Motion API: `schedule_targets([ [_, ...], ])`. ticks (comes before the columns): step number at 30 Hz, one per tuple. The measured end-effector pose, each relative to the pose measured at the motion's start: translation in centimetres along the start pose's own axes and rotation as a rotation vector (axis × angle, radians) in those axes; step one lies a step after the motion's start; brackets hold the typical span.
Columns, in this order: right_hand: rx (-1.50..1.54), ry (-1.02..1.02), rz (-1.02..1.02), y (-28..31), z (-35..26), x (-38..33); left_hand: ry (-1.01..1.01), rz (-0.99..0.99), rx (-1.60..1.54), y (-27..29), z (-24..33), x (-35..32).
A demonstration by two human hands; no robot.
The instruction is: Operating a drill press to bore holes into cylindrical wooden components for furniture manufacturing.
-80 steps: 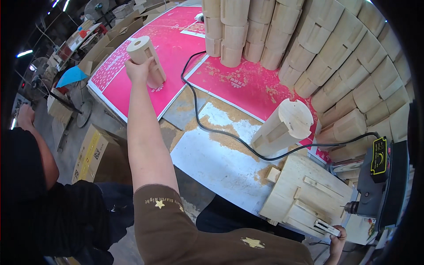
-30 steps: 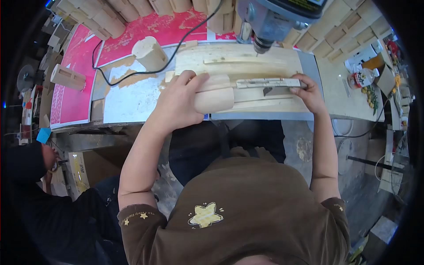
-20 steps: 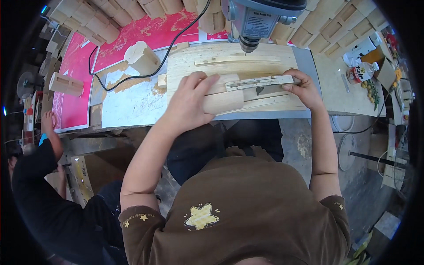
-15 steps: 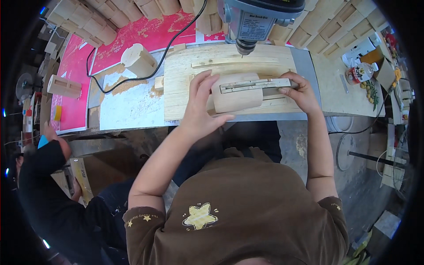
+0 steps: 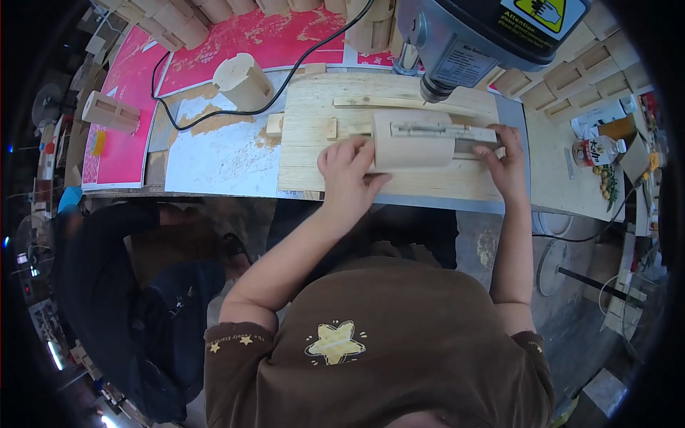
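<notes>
A pale wooden cylinder block [image 5: 414, 151] lies on its side on the planked wooden board, below the bench drill [image 5: 464, 50]. Along its top lies a narrow pale strip [image 5: 467, 133] with dark marks, which sticks out past the block's right end. My right hand [image 5: 508, 158] pinches that outer end between thumb and fingers. At the block's left end my left hand [image 5: 349, 173] is closed against it, thumb low at the near side. Its fingertips are partly hidden. The drill's chuck [image 5: 434, 89] hangs just beyond the block, apart from it.
Wooden rails [image 5: 385, 103] lie on the board [image 5: 307, 157]. Left of it stand more wooden blocks [image 5: 244, 82] and a black cable [image 5: 214, 114]. Stacked blocks line the far side. A bottle [image 5: 598, 151] stands at right. Another person [image 5: 135, 285] bends at my left.
My left hand, spread beside the block before, has closed in on its left end. My right hand keeps its pinch on the strip. The whole view has shifted, and the other person has bent lower.
</notes>
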State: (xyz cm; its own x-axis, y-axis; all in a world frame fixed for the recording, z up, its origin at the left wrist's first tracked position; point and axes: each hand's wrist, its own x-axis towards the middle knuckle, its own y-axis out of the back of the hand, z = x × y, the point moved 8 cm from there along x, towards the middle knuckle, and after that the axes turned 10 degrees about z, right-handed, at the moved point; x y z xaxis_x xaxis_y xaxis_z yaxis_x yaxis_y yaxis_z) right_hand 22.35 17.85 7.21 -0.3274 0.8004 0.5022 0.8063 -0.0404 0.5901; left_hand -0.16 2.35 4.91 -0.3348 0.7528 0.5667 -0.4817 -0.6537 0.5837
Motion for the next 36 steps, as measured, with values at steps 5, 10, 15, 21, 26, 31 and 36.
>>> schedule_targets([
  [5,-0.028,-0.108,0.016,-1.5,0.4,1.9,0.069,-0.050,-0.008,-1.6,-3.6,3.0],
  [10,0.090,-0.115,0.005,-2.4,0.4,1.6,0.092,-0.132,-0.102,-1.0,-4.9,4.0],
  [15,0.001,-0.020,-0.110,-2.5,-2.0,2.2,0.034,-0.189,-0.159,-0.9,-5.1,4.1],
  [21,0.274,0.249,0.242,4.9,-7.4,10.7,-0.090,-0.162,-0.076,-0.4,-4.7,3.4],
  [26,0.393,0.078,0.426,7.1,-13.8,16.5,-0.130,-0.129,-0.082,-0.5,-4.2,3.4],
  [31,0.283,0.183,0.369,7.3,-16.1,16.3,-0.149,-0.114,-0.062,-0.6,-4.0,3.3],
  [36,-0.108,0.043,0.437,9.8,-15.1,11.2,-0.167,-0.093,-0.056,-0.4,-4.0,3.3],
])
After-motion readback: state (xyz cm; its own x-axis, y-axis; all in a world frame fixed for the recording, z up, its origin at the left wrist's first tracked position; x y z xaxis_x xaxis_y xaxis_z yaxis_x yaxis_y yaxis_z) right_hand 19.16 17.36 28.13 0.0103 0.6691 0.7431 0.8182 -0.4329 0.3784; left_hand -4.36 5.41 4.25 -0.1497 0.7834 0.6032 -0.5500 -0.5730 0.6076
